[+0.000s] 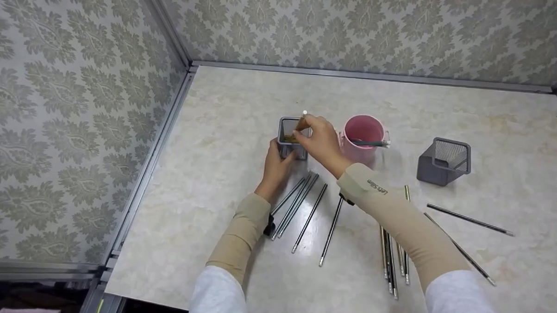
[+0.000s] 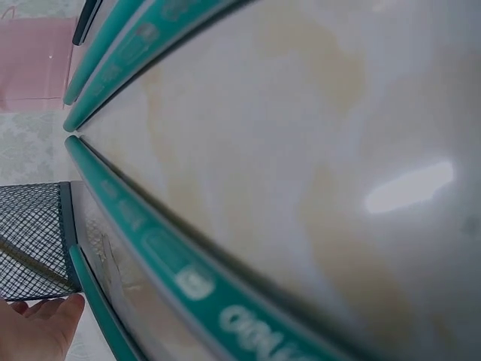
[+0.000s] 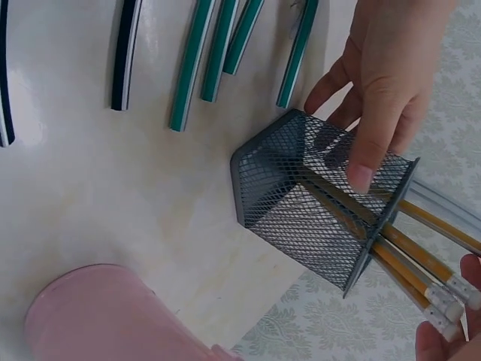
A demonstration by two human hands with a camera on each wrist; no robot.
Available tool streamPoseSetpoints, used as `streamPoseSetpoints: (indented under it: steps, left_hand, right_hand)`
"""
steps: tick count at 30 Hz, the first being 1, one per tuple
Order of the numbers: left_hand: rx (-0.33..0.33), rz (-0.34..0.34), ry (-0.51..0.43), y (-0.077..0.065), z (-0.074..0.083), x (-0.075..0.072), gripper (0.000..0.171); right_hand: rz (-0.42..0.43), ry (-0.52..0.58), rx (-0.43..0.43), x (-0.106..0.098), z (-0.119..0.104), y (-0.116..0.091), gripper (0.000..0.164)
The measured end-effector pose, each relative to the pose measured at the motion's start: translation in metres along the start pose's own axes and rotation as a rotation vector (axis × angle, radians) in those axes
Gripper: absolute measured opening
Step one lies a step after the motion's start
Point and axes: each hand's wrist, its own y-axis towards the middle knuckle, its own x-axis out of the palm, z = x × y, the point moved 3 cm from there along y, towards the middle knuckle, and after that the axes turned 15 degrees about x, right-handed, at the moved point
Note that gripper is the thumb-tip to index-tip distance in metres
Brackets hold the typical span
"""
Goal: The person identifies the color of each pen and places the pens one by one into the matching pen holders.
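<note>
The left hand (image 1: 274, 168) grips a grey wire-mesh pencil holder (image 3: 301, 218) near its base, thumb on one side and fingers on another. Several yellow pencils (image 3: 417, 252) with white eraser ends stick out of the holder's mouth. Above that mouth, the right hand (image 1: 323, 138) pinches a yellow pencil near its eraser end; its lower part is inside the holder. In the right wrist view, only fingertips (image 3: 470, 271) of the right hand show at the edge. Green pencils (image 2: 150, 233) lie near the left wrist.
A pink bucket (image 1: 359, 152) with dark green pencils across its inside stands right of the hands. Farther right is a second mesh holder (image 1: 438, 169). Dark pencils (image 1: 471, 220) and others lie scattered toward the front. Patterned walls border the table (image 1: 225, 94).
</note>
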Motion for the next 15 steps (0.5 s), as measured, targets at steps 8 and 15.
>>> streamPoseSetpoints:
  steps: [8,15]
  left_hand:
    - [-0.010,0.015,-0.002,0.001,0.001,0.000,0.055]
    - [0.001,0.022,0.001,0.002,0.001,0.001,0.056]
  right_hand:
    - [-0.014,-0.012,0.030,0.005,0.009,0.003,0.011]
    - [-0.011,-0.032,0.018,0.009,0.015,0.004,0.012]
